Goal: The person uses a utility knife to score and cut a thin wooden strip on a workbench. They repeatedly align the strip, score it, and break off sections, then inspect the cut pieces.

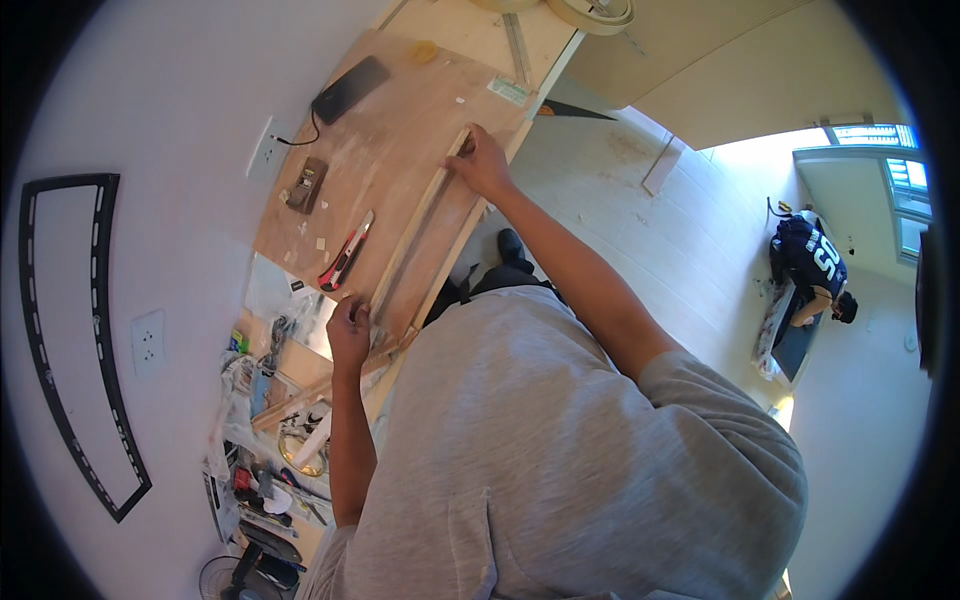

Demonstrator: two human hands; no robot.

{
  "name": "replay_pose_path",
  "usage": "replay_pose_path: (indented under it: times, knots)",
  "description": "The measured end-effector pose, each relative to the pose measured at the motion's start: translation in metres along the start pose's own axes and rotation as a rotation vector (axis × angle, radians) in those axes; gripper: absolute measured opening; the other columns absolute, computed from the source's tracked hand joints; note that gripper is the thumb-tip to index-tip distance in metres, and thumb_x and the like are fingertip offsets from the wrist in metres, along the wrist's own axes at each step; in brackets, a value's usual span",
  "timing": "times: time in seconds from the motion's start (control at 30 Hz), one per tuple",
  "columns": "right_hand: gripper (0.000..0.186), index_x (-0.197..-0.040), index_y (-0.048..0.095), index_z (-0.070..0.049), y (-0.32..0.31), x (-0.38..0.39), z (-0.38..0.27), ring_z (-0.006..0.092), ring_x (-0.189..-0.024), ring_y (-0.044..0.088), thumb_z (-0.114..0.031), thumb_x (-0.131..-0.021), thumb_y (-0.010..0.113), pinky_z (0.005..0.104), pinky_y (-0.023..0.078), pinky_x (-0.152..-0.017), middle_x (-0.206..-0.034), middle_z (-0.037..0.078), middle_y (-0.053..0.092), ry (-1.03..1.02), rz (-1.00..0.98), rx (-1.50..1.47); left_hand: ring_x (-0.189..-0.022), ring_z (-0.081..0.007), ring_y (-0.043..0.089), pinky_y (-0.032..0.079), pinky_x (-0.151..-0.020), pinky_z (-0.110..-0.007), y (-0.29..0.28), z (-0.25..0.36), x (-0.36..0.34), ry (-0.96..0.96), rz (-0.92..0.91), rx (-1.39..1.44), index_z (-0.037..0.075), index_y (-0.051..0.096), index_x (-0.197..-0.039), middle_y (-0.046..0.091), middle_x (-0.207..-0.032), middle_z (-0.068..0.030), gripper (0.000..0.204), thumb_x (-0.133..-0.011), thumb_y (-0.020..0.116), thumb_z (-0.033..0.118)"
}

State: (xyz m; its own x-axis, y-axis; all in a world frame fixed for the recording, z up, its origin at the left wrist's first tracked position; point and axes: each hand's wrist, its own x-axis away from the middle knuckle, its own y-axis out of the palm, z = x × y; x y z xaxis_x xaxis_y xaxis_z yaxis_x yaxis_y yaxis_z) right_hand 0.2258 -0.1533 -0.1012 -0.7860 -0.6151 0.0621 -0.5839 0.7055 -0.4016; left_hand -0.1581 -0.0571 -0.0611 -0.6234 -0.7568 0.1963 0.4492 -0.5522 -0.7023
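A: Left hand [348, 335]?
B: Down at the near end of a long thin wooden strip [418, 228], fingers curled and pinched on its end.

A: Right hand [480, 163]?
B: Far end of the same strip, arm stretched out, fingers pressed onto the wood. Gripping or only pressing down — cannot tell.

A: Hands together or apart?
B: Well apart, one at each end of the strip.

A: And the strip itself?
B: Flat on a plywood board [395, 130], running along the board's right edge, tilted across the picture from lower left to upper right. A second pale strip just beside it, parallel.

A: On the board otherwise?
B: A red and black utility knife [346, 252] left of the strip, near the left hand. A small dark wooden block plane [306, 185] farther left. A black phone [350, 89] at the far corner with a cable to a wall outlet [262, 150]. A metal ruler [517, 47] past the right hand.

A: Around the board?
B: A heap of tools and bags [265, 440] on the floor near the wall. A handsaw [575, 111] off the board's far right corner. Another person [812, 270] in a dark shirt crouched on the floor well away at right.
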Motion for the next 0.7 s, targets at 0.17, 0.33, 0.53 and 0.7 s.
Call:
replay_pose_path:
  times: [0.17,0.33,0.53,0.7]
  knots:
    - [0.088,-0.147,0.052,0.001,0.007,-0.005,0.000,0.0362,-0.107,0.062,-0.030,-0.075,0.093,0.0446,0.051,-0.097,-0.111,0.022,0.064,0.032,0.040,0.282,-0.104,-0.0365,0.064,0.053,-0.088,-0.048,-0.012,0.013,-0.013,0.155,0.181,-0.419,0.005,0.067,-0.129,0.065,-0.115,-0.0170,0.040,-0.089,0.074,0.010]
    - [0.079,-0.145,0.055,0.002,0.000,-0.006,0.013,0.0326,-0.104,0.067,-0.029,-0.081,0.090,0.0404,0.054,-0.091,-0.112,0.020,0.065,-0.010,0.020,0.238,-0.127,-0.0378,0.052,0.044,-0.101,-0.055,-0.021,0.009,-0.046,0.183,0.184,-0.442,0.011,0.061,-0.140,0.054,-0.136,-0.0130,0.061,-0.083,0.084,0.019]
    - [0.067,-0.137,0.061,0.000,0.004,-0.013,0.016,0.0313,-0.100,0.068,-0.025,-0.081,0.088,0.0403,0.055,-0.087,-0.111,0.019,0.067,0.076,0.042,0.143,-0.120,-0.0368,0.056,0.046,-0.098,-0.051,-0.022,-0.002,-0.070,0.220,0.034,-0.513,0.009,0.064,-0.137,0.057,-0.128,-0.0138,0.063,-0.081,0.086,0.028]
    - [0.058,-0.131,0.064,0.001,0.004,-0.015,0.013,0.0292,-0.094,0.070,-0.021,-0.082,0.087,0.0395,0.056,-0.086,-0.115,0.017,0.067,0.064,0.080,0.104,-0.111,-0.0404,0.061,0.049,-0.095,-0.049,-0.029,0.028,-0.086,0.212,-0.076,-0.166,0.004,0.061,-0.137,0.060,-0.123,-0.0185,0.048,-0.095,0.073,0.025]
